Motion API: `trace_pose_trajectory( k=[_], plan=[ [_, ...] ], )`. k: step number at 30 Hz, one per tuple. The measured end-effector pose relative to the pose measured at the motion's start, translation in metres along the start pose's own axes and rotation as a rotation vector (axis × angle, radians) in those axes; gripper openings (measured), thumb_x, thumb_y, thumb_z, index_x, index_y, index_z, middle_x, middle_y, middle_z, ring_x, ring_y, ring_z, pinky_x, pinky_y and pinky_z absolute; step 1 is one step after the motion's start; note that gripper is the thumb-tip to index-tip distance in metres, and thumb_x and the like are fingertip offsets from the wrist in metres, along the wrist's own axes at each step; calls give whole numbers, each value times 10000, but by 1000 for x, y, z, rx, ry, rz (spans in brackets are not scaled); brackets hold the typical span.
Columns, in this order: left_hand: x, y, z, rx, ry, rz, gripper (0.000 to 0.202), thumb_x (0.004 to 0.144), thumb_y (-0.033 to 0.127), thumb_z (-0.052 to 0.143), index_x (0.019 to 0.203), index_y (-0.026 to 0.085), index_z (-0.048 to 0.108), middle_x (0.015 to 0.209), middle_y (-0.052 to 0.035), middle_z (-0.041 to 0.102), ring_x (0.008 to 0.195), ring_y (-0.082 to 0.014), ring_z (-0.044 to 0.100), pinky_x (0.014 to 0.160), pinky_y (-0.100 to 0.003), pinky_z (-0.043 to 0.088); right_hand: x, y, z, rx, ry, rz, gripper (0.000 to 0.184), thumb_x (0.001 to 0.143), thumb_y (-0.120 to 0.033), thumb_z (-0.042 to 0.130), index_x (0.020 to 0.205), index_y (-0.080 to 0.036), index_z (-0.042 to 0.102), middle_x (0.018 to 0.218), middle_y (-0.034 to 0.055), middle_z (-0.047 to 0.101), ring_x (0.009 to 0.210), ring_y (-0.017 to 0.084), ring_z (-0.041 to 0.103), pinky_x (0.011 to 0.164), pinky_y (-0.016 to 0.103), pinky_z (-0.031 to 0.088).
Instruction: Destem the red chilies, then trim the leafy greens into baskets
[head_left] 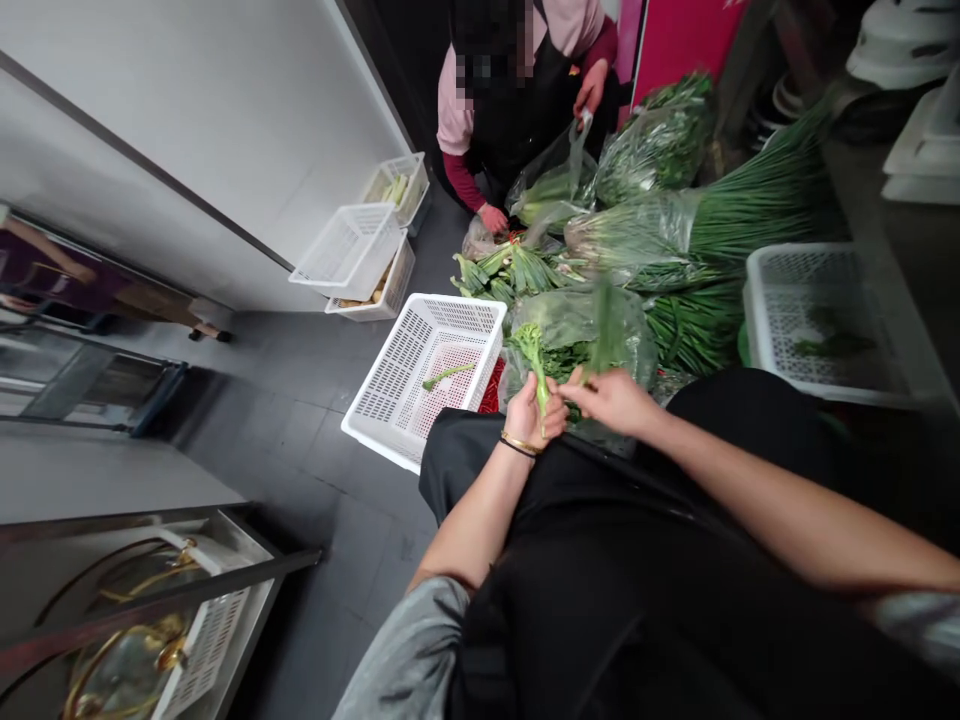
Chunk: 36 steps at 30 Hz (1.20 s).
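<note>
My left hand (534,412) is closed around a pale green vegetable stalk (531,345) with a budded top, held upright above my lap. Close beside it, my right hand (613,400) pinches a dark green leaf (606,325), smeared by motion. The fingertips of both hands meet near the stalk. To the left stands a white perforated basket (382,415), in which one trimmed stalk (448,375) lies. Behind my hands, a clear plastic bag (577,310) of leafy greens rests on the floor.
Across from me a crouching person (517,120) handles bagged greens. Bundled scallions (772,190) spread to the right, near another white basket (765,275) with a few leaves. White crates (349,245) stand by the wall; a metal rack (277,570) is at lower left.
</note>
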<state>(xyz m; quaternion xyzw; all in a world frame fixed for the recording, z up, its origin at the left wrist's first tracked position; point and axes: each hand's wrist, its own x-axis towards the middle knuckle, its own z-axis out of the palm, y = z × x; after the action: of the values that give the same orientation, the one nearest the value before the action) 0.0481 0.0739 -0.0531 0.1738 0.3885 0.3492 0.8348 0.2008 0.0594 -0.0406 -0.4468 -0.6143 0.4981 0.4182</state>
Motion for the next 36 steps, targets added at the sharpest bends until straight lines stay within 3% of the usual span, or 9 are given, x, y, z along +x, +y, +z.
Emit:
trace_pose_trajectory(
  k=[3,5,11,16,21,24,28,31,36],
  plan=[
    [-13,0,-2,36,-287,-132,479,893,594,310,692,190,468,412,52,308,281,-84,263,268,-170,184,14,4,-11,311,-120,230,437,742,-551,615,916,-154,561,437,-65,450,357,95,423,363,217,338],
    [-14,-5,-3,103,-351,-179,509,887,614,282,677,189,466,380,51,297,266,-100,277,264,-188,221,21,6,-14,437,-218,267,451,681,-537,684,868,-151,544,425,-76,440,342,82,409,337,199,312],
    [-4,-24,4,182,-17,95,508,861,641,369,725,165,481,383,54,370,261,-68,263,286,-167,183,25,8,-5,248,-24,264,447,632,-540,731,674,-162,498,445,-10,545,334,84,451,339,201,362],
    [-10,-27,21,10,-134,-77,535,845,685,337,679,186,432,388,70,291,275,-59,194,299,-170,133,14,9,0,-18,68,133,437,792,-590,529,643,-180,495,465,16,548,373,111,482,396,232,388],
    [-5,-21,18,35,183,64,547,779,734,419,665,199,382,400,84,287,285,-54,222,317,-169,149,-32,22,-13,-471,81,-70,375,801,-476,544,574,-180,573,633,88,634,643,182,620,588,263,467],
    [-5,-25,12,273,222,242,521,779,723,434,711,208,403,413,81,347,299,-65,264,327,-173,177,-52,27,-29,-429,-20,74,471,816,-517,517,480,-187,533,517,60,597,516,154,576,549,255,453],
    [-15,-42,16,655,175,466,400,815,593,522,736,206,457,478,57,452,378,-71,364,389,-181,250,-35,9,-35,-227,17,233,537,858,-553,444,488,-176,543,481,46,589,459,129,548,572,251,457],
    [-20,-48,25,654,173,461,312,791,466,627,718,198,485,510,54,458,435,-66,394,437,-181,260,-14,-5,-26,-334,109,133,515,861,-535,442,505,-175,538,492,57,581,478,138,543,578,263,440],
    [-18,-30,33,279,60,76,379,825,557,530,742,197,447,461,71,361,344,-65,280,364,-184,191,-36,17,-24,-661,138,-284,441,849,-525,456,626,-170,594,636,111,613,611,192,569,611,299,419]
  ],
)
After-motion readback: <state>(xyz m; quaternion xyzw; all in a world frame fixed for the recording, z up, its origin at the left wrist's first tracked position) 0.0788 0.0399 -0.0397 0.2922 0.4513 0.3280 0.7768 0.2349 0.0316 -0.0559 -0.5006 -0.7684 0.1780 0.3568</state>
